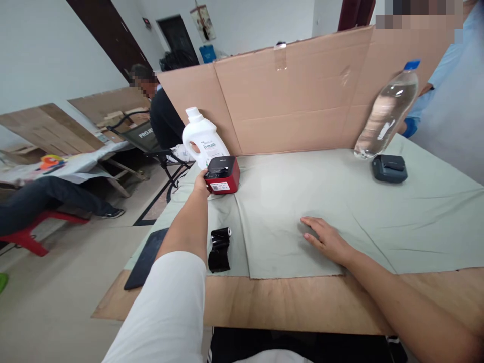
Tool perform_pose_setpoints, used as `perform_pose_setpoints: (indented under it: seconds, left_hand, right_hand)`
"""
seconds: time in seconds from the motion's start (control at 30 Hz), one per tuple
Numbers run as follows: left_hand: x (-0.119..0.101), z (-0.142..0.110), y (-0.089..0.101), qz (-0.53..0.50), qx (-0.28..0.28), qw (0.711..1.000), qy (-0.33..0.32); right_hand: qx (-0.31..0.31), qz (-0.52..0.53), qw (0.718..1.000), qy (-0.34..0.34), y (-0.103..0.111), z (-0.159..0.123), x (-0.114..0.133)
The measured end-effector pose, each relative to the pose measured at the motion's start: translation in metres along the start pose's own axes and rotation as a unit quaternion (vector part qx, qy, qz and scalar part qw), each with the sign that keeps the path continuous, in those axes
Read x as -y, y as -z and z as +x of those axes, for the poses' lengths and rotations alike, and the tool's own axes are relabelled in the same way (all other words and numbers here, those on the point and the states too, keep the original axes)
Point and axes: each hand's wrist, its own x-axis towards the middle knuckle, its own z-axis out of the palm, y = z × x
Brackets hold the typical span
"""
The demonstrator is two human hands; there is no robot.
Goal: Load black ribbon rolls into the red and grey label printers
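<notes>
My left hand (200, 184) reaches out to a small red and black box-shaped device (223, 175) and grips its left side. The device rests on the grey-green cloth (302, 201), just in front of a white jug with a handle (202, 138). My right hand (327, 239) lies flat on the cloth with its fingers stretched out, holding nothing. A black roll of film (220, 248) lies on the cloth beside my left forearm.
A brown cardboard screen (302, 91) stands along the far edge. A clear water bottle (387, 111) and a dark grey device (389, 168) are at the back right. A black flat pad (145, 257) lies at the table's left edge. Other people sit at the left and stand at the right.
</notes>
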Motion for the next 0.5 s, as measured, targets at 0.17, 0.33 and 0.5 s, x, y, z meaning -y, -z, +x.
perform_pose_setpoints:
  seconds: [0.17, 0.33, 0.5]
  left_hand:
    - [0.000, -0.016, -0.002, 0.133, -0.175, 0.965, -0.142]
    - [0.035, -0.090, -0.028, 0.132, -0.102, 0.945, -0.280]
    - [0.109, -0.202, -0.060, 0.085, 0.187, 0.939, -0.275]
  right_hand:
    - [-0.003, -0.025, 0.999, 0.041, 0.001, 0.001, 0.005]
    - [-0.006, -0.053, 0.997, 0.050, -0.002, 0.003, 0.006]
    - [0.001, -0.120, 0.993, 0.002, -0.011, 0.001, 0.015]
